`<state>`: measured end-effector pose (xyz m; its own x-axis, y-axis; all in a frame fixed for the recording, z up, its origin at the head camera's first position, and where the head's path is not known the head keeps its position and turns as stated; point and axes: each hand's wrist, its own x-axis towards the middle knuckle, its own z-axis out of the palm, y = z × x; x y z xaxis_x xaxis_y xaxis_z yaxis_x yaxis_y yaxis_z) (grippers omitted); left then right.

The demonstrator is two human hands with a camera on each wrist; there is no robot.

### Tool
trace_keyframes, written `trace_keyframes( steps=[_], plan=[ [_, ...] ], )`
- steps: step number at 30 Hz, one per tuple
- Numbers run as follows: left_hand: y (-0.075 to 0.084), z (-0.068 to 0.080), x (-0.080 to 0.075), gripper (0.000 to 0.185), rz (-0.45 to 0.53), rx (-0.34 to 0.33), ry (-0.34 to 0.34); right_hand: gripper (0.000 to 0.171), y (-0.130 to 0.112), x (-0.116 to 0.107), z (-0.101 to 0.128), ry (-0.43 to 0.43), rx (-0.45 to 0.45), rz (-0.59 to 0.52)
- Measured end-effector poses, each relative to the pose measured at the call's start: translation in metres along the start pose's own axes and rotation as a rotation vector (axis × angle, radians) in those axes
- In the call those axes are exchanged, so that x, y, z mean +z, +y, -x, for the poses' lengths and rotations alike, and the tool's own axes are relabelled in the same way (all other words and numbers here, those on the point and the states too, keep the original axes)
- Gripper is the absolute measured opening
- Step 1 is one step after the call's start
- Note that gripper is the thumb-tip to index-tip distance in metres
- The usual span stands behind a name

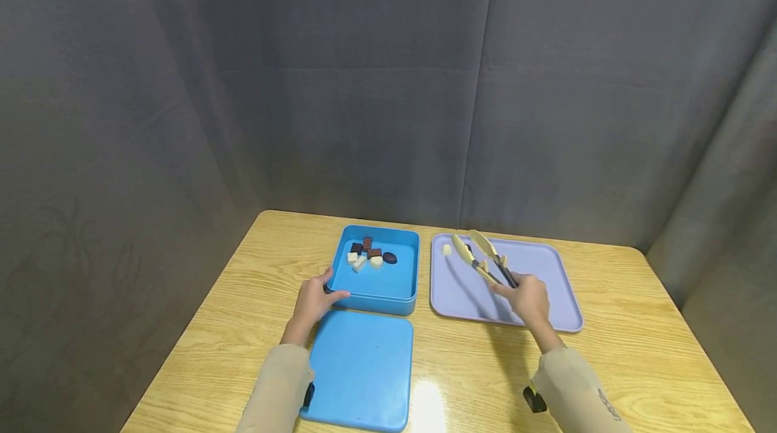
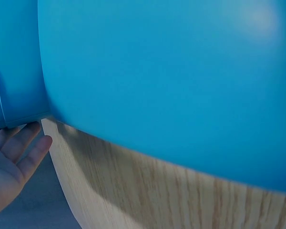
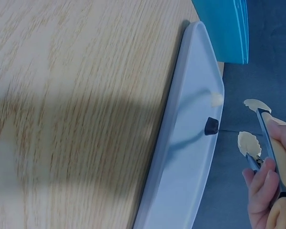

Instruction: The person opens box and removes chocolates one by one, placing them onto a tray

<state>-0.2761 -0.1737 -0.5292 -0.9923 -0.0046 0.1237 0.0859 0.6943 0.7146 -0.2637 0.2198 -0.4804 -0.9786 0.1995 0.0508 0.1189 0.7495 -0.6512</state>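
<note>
My left hand [image 1: 312, 298] grips the near left corner of a blue box [image 1: 376, 305], thumb over the front rim and fingers along the outer side. Inside the box, toward the back, lie several brown and white chocolates [image 1: 374, 253]. In my right hand [image 1: 531, 299] I hold tongs with cream tips [image 1: 463, 250] and dark arms, spread apart above a lavender tray [image 1: 549, 271]. The tray bears a white chocolate [image 1: 446, 250] near its back left corner and a dark chocolate [image 3: 211, 126], partly behind the tongs in the head view. Nothing sits between the tips.
A flat blue lid [image 1: 364, 369] lies on the wooden table [image 1: 231, 325] just in front of the box, under my left forearm. Grey curtains [image 1: 364, 116] hang behind the table and at both sides. The tray stands right of the box, a narrow gap between them.
</note>
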Motion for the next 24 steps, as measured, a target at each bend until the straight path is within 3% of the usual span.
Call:
trace_keyframes(
  steps=[24],
  plan=[
    [-0.002,-0.001,0.000,0.071,0.000,0.003,0.005,0.060,-0.015,0.000,0.009,0.011,-0.110,0.007]
  ],
)
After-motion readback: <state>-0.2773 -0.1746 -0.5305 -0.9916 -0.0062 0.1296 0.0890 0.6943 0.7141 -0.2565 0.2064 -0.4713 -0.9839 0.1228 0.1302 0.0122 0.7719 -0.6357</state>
